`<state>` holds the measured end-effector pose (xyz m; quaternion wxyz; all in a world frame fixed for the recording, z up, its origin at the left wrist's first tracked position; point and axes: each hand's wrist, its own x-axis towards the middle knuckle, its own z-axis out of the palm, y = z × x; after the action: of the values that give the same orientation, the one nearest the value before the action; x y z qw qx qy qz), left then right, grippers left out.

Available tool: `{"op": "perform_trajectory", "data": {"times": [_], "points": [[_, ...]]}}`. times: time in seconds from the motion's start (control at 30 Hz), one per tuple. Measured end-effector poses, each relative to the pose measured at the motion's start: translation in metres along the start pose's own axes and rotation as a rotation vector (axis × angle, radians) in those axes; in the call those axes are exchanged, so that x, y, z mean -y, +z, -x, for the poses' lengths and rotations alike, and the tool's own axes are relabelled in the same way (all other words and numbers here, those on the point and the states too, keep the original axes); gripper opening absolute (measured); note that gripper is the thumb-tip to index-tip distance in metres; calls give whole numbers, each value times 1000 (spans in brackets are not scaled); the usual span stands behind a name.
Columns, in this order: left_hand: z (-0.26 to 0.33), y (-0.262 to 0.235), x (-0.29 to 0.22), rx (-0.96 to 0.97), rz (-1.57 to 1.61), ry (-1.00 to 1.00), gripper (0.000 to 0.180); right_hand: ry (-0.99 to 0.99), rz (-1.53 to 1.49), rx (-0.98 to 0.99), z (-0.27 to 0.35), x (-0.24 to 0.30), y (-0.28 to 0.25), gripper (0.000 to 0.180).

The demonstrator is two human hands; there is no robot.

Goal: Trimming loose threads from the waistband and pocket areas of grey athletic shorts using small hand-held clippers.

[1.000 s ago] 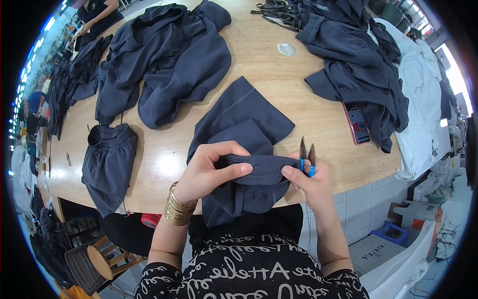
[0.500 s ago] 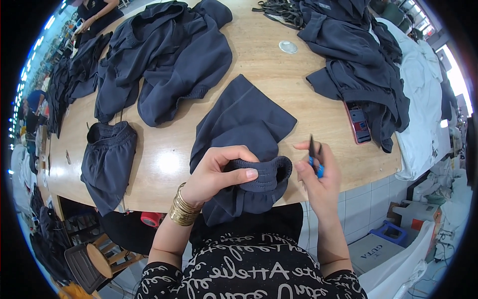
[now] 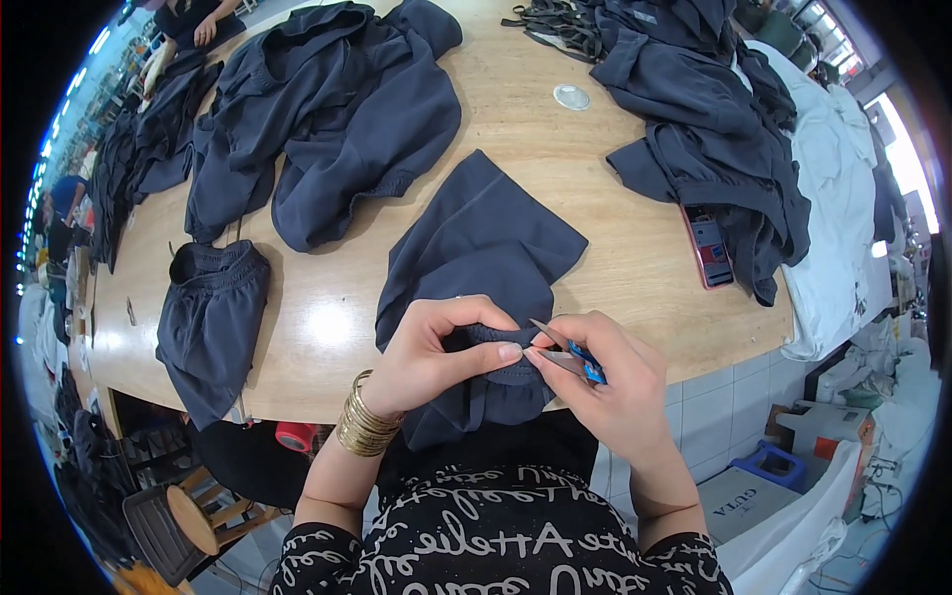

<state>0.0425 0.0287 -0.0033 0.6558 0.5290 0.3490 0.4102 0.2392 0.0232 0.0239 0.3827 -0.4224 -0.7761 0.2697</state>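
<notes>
A dark navy garment with a gathered elastic waistband, likely shorts (image 3: 476,268), lies at the near edge of the table. My left hand (image 3: 431,347) is closed on its waistband, thumb on top and fingers behind. Against the same waistband, my right hand (image 3: 620,387) pinches with thumb and forefinger, while a small pair of thread snips (image 3: 592,368) with blue handles sits in its palm. The two dark blades stick out apart from each other, past the fingertips, close to the left thumb. Whether a thread is in the pinch is too small to tell.
The wooden table (image 3: 516,119) carries a navy garment pile (image 3: 337,119) at far left and another pile (image 3: 709,139) at right, partly over a phone (image 3: 709,248). Gathered shorts (image 3: 213,317) lie at left. A round clear disc (image 3: 571,96) lies farther back. Someone stands at far left.
My right hand has moved left, from beside the garment onto its waistband, bringing the snips with it. My left hand keeps its hold in nearly the same place.
</notes>
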Motion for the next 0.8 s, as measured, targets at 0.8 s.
{"op": "perform_trajectory", "data": {"times": [0.8], "points": [[-3, 0, 3, -4, 37, -102, 12, 260, -265, 83, 2, -10, -5, 19]]}}
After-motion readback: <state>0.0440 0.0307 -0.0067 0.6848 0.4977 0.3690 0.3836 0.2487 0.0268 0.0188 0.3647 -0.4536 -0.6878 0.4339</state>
